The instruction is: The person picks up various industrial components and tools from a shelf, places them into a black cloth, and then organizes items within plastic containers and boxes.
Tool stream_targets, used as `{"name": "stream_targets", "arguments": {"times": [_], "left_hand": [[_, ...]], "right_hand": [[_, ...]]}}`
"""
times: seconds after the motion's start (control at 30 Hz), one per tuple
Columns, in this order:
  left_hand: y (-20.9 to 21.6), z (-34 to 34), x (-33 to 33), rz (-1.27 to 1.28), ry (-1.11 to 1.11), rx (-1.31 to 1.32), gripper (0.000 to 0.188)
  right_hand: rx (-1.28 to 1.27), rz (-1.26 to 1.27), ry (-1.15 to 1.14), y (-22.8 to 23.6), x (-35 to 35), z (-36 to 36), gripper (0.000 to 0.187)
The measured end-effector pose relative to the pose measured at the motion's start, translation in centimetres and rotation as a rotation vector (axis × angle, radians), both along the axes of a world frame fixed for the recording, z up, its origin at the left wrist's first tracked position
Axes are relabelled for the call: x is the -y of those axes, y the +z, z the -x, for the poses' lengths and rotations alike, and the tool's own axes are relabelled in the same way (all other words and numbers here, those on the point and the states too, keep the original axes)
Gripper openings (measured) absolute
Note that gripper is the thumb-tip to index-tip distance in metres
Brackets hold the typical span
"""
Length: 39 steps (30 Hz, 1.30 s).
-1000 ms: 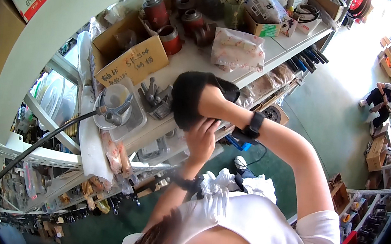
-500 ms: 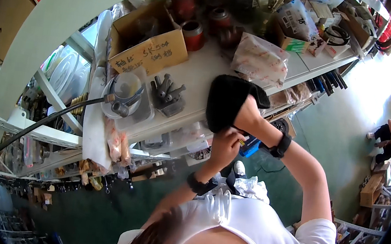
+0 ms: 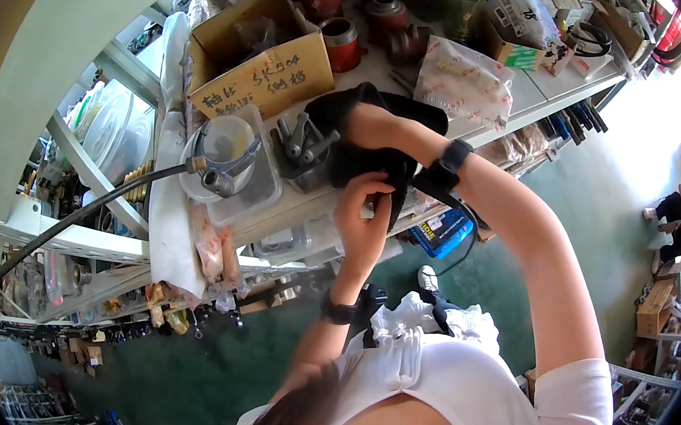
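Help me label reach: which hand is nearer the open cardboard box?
Right. The right hand, partly hidden by black fabric, is just below and right of the box; the left hand is lower, farther away.

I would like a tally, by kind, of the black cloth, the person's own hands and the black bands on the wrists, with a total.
Black cloth: 1
Hands: 2 (left hand; right hand, partly hidden)
Black wristbands: 2
Total: 5
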<state>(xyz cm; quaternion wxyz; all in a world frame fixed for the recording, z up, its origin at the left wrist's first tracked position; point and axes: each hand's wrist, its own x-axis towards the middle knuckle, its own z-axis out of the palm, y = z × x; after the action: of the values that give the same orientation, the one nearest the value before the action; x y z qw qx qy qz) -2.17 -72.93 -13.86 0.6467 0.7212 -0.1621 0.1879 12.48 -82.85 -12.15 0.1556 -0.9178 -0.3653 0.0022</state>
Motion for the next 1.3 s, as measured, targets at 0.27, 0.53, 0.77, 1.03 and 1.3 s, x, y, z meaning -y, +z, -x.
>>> {"name": "stream_targets", "arguments": {"times": [0.27,0.53,0.77,1.03,1.3], "left_hand": [[-4.4,3.3,0.4,-0.269,-0.033,0.051,0.017],[-2.9,2.1,-0.7,-0.231,-0.114,0.025,0.017],[-1.6,1.6,-0.3,-0.261,-0.084,0.189,0.021],[-3.8,6.0,-1.8,-0.415,-0.147,0.04,0.021],[0.4,2.1,-3.1,-0.298,-0.107,0.066,0.011]], "right_hand": [[0.541,-0.411,-0.074,1.0,1.5,10.7,0.025],[0.213,-0.11,-0.203,3.5,0.0,8.6,0.014],[0.193,-0.02,-0.295,-0.5,-0.5,5.8,0.012],[0.37,-0.123,-0.346,1.9,-1.7,9.9,0.014],[0.159,0.063,-0.257,0.6,-1.1,3.8,0.015]]}}
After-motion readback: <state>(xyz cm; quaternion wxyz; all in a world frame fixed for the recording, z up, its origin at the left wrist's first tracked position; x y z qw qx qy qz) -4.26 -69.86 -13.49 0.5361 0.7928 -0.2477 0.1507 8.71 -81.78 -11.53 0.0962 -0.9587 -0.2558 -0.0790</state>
